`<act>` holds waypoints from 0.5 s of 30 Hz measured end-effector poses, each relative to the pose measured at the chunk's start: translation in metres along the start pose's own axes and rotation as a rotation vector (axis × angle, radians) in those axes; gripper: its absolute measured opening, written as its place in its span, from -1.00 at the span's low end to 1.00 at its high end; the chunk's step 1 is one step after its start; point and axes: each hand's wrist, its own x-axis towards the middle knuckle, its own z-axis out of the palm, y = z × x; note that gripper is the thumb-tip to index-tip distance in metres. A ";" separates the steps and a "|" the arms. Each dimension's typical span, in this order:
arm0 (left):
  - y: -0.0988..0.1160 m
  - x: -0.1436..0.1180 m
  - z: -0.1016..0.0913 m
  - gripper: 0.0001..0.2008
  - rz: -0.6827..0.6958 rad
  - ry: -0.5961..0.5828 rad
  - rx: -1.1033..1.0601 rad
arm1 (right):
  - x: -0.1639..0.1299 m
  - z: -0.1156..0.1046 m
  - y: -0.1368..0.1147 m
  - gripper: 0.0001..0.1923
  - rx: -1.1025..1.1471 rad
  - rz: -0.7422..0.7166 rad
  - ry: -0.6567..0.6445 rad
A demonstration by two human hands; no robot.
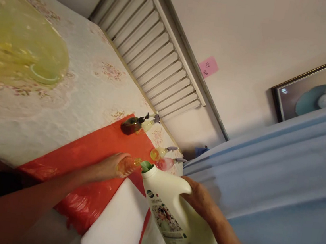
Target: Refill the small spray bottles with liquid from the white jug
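Above, the right hand (pixel 201 199) grips the handle of a tilted white jug (pixel 169 211), its spout meeting a small bottle (pixel 129 165) clasped steady by the left hand (pixel 109 167) over a red sheet (pixel 92 156).

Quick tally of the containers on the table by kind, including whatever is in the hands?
Large white jug, in right hand: 1
Small bottle in left hand: 1
Pump bottles standing: brown, clear, yellow, pink: 4
Total: 6

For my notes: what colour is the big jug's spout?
Green, on the cream plastic detergent jug; head view.
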 end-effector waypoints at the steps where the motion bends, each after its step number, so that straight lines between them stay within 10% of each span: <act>1: 0.001 0.000 0.000 -0.52 -0.002 -0.004 -0.002 | 0.000 0.000 0.000 -0.65 0.002 0.000 0.000; 15: -0.013 0.003 0.003 -0.48 -0.038 -0.006 -0.017 | 0.000 -0.002 -0.002 -0.60 -0.001 -0.007 -0.007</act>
